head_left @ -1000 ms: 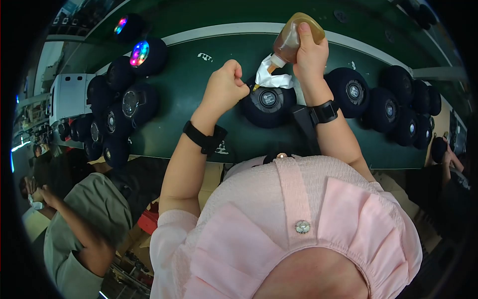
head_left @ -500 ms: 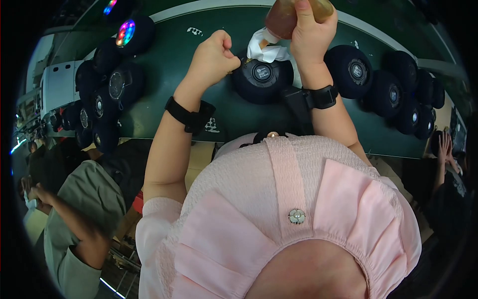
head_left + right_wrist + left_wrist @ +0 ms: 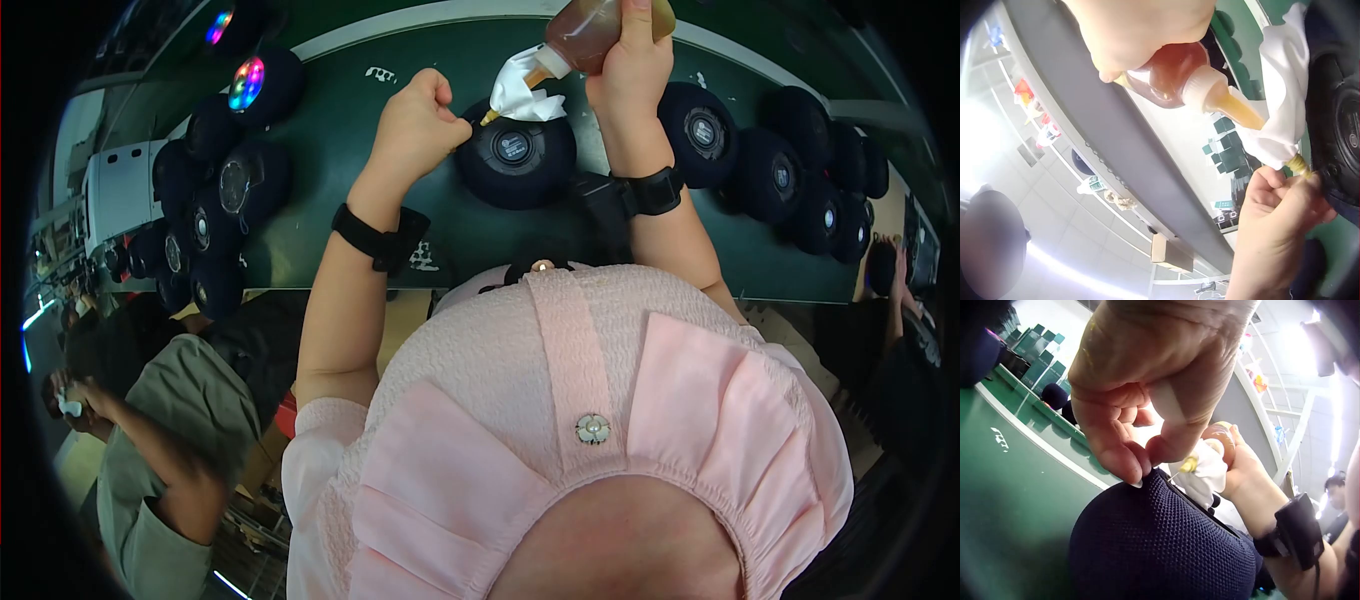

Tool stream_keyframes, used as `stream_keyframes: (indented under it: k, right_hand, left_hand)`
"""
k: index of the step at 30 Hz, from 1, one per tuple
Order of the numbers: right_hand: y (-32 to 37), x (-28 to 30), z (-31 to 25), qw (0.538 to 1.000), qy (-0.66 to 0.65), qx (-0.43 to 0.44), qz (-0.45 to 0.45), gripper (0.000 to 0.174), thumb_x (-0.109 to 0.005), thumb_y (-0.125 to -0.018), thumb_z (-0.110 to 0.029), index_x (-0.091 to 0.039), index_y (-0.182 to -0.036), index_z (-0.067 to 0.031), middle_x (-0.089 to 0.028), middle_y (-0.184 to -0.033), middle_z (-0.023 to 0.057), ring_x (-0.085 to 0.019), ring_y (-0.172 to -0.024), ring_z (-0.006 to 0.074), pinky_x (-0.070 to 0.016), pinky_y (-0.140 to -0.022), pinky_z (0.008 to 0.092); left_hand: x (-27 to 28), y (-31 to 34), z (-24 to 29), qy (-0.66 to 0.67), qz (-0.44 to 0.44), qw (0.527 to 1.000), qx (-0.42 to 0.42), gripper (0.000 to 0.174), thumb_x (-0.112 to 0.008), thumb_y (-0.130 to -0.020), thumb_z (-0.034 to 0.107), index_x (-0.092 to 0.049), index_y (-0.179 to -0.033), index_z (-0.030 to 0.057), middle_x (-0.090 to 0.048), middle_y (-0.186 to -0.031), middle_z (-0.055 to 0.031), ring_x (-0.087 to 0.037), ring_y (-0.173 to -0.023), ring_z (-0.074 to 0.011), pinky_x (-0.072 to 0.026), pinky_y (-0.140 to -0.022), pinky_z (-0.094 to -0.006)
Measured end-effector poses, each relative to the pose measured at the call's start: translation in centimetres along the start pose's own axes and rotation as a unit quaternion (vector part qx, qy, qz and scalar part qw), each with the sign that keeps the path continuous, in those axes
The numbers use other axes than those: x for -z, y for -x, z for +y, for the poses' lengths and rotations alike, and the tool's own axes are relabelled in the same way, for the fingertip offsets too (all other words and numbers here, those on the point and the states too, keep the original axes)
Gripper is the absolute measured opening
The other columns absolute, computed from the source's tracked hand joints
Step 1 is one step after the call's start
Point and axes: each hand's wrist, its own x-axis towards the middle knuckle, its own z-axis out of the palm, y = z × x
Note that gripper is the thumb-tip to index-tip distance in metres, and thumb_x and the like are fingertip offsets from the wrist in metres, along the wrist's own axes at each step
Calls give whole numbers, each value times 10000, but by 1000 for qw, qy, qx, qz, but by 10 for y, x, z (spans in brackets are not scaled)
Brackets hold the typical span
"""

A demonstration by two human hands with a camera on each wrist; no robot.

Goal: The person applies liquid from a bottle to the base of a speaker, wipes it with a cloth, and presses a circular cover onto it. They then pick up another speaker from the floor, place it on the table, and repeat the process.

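A round speaker (image 3: 530,190) in dark navy mesh fabric lies on the green table, its black base with a printed label facing up. At the fabric's edge, the thumb and fingertips of my left hand (image 3: 1160,381) pinch the mesh, clearest in the left wrist view. My right hand (image 3: 632,95) grips a squeeze bottle (image 3: 583,38) of amber liquid, tilted nozzle down. White tissue (image 3: 522,88) is wrapped round the nozzle. Its yellowish tip (image 3: 1189,465), ending in a thin needle, points at the seam between fabric and base, close beside my left fingertips.
More speakers (image 3: 700,135) stand in a group on the right, and others (image 3: 245,175) at the left, two with coloured lights (image 3: 247,84). A white box (image 3: 120,190) sits at the left end. Other people (image 3: 180,440) work on both sides.
The head view has shifted, so the table sits higher in it. The bottle now leans closer to level. My left hand keeps its pinch at the speaker's edge, with the tip beside it.
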Motion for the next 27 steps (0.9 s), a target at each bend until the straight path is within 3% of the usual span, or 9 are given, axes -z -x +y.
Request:
stream_keyframes:
  k: [6,8,10,13,14,16,19,22,27]
  right_hand:
    - [-8,7,-9,974,-109,-177,94,391,-542,-888,-372,-499,-1117,-58,-568,-1003,82,-582,-860,213,-509,-714,335]
    - [-7,10,-18,965,-137,-199,100,400,-527,-893,-379,-495,-1105,-41,-572,-996,109,-583,-869,238,-504,-747,362]
    - [-6,14,-31,943,-183,-255,113,424,-498,-903,-391,-489,-1081,-6,-580,-982,163,-586,-887,288,-495,-813,415]
    - [-12,42,-57,934,-184,-292,87,411,-396,-928,-447,-494,-1100,-86,-562,-1024,79,-565,-943,271,-488,-825,451]
    - [-8,50,-70,934,-202,-269,117,452,-432,-920,-414,-485,-1110,-7,-571,-999,198,-574,-906,356,-498,-805,478]
    - [0,81,-105,926,-244,-267,102,463,-442,-915,-416,-486,-1116,-1,-570,-1001,203,-575,-907,355,-496,-806,476]
    - [18,129,-154,914,-289,-268,96,515,-489,-883,-425,-485,-1134,25,-545,-1046,229,-557,-943,357,-482,-819,455]
    - [39,175,-185,913,-315,-231,113,511,-494,-881,-419,-487,-1134,26,-524,-1074,234,-544,-948,357,-478,-828,443]
    - [64,212,-212,919,-242,-157,270,493,-503,-874,-442,-521,-1098,-3,-581,-1015,194,-585,-897,329,-496,-797,428]
  left_hand:
    - [0,0,3,6,-2,1000,11,251,-589,-643,-38,-391,-770,50,-516,-562,-16,-508,-486,-76,-410,-456,-214]
    - [0,0,7,-39,-3,999,33,258,-631,-607,65,-450,-789,42,-578,-616,-77,-594,-588,-180,-463,-551,-294]
    - [1,3,18,-87,7,996,13,292,-663,-608,99,-463,-811,38,-579,-613,-76,-596,-593,-183,-464,-559,-294]
    - [7,16,29,-97,24,995,5,403,-733,-596,183,-491,-880,29,-593,-648,-85,-600,-620,-188,-468,-579,-300]
    - [10,22,27,-59,27,998,23,482,-771,-584,234,-507,-928,23,-607,-686,-94,-601,-642,-190,-473,-592,-306]
    - [12,39,12,-29,21,999,-26,784,-835,-525,284,-454,-1156,18,-582,-1057,-181,-576,-937,-267,-480,-778,-348]
    - [-18,61,-2,-15,-42,996,-75,1109,-878,-450,207,-263,-1352,12,-361,-1316,-206,-438,-1163,-321,-392,-965,-376]
    - [-47,57,-7,-72,3,991,-115,1125,-876,-465,187,-226,-1365,7,-345,-1320,-209,-406,-1195,-317,-376,-981,-365]
    - [-81,-4,-18,237,35,967,-91,1085,-861,-511,185,-222,-1366,-5,-363,-1295,-240,-431,-1171,-332,-377,-973,-376]
